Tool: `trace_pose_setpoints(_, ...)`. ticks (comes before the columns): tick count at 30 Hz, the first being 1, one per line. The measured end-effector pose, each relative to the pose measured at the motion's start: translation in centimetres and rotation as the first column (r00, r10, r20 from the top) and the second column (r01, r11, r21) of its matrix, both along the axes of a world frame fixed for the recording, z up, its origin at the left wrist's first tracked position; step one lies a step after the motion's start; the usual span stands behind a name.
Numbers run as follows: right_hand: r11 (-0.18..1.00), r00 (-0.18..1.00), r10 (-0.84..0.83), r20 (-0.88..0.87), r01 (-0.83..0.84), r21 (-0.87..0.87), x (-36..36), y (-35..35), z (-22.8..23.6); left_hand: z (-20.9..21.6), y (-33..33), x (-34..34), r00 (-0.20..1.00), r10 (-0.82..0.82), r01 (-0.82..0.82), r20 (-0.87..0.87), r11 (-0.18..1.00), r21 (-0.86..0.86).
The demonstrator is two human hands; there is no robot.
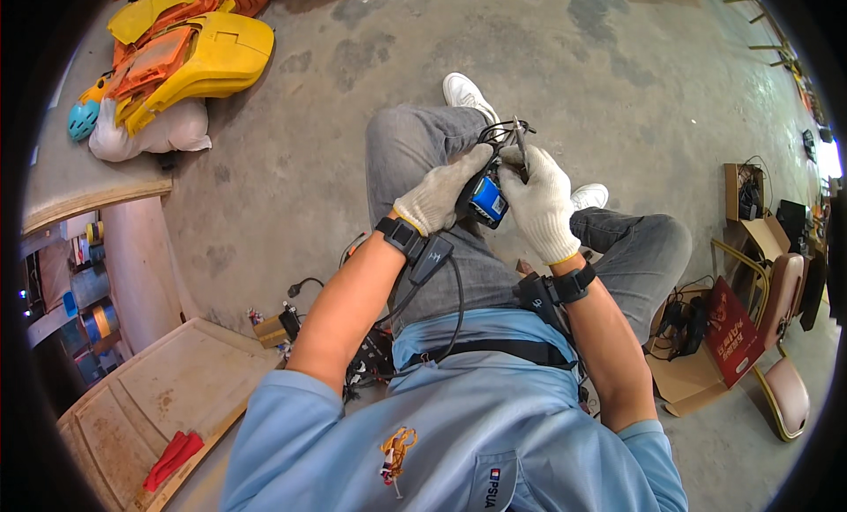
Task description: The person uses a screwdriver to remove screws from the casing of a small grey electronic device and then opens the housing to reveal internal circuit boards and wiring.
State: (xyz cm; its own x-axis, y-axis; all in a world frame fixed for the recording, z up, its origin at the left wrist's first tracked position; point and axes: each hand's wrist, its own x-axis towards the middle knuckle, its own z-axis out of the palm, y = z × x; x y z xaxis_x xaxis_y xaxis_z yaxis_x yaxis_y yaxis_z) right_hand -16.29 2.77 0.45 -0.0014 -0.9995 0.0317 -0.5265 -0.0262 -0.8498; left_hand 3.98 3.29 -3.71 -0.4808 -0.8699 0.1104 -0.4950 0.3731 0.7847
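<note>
Both of my hands wear off-white knit gloves and meet in front of my knees. My left hand (438, 193) is closed around the side of a small black box with a blue label (488, 201). Thin black cables (496, 134) loop out above the box. My right hand (540, 194) is closed beside it, its fingers on a slim dark tool with a metallic tip (520, 144) that points away from me. The tool's exact kind cannot be made out, and the fingers hide where it meets the cables.
Yellow and orange plastic body panels (231, 55) lie at far left beside a white sack (154, 137). At left stands a wooden board (168, 371) with a red cloth (174, 459). Open cardboard boxes (688, 384) and a chair (783, 397) are at right; black cables lie by my left hip.
</note>
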Motion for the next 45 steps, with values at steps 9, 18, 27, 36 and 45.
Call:
trace_pose_setpoints(9,0.999,0.994,0.009,-0.111,-0.004,0.047,0.7,-0.3,0.4,-1.8,-0.4,-0.4,0.979,0.001,0.007,-0.205,0.999,0.038)
trace_pose_setpoints(18,0.998,0.999,0.028,-0.028,-0.026,0.057,-0.1,-0.2,0.1,6.1,-1.1,-2.1,0.786,0.553,-0.029,-0.276,0.480,0.877)
trace_pose_setpoints(27,0.987,1.000,0.008,0.010,-0.010,0.162,-0.4,-0.6,0.5,4.6,-1.2,-2.5,0.554,0.724,0.228,-0.412,0.344,0.911)
trace_pose_setpoints(36,0.980,0.997,0.025,-0.067,-0.011,0.198,0.1,-1.0,0.9,3.4,-1.1,-2.0,0.570,0.695,0.272,-0.439,0.345,0.899)
trace_pose_setpoints(45,0.985,0.999,-0.002,-0.041,0.009,0.172,-0.6,-0.7,-0.4,4.1,-1.2,-2.4,0.601,0.680,0.255,-0.420,0.335,0.907)
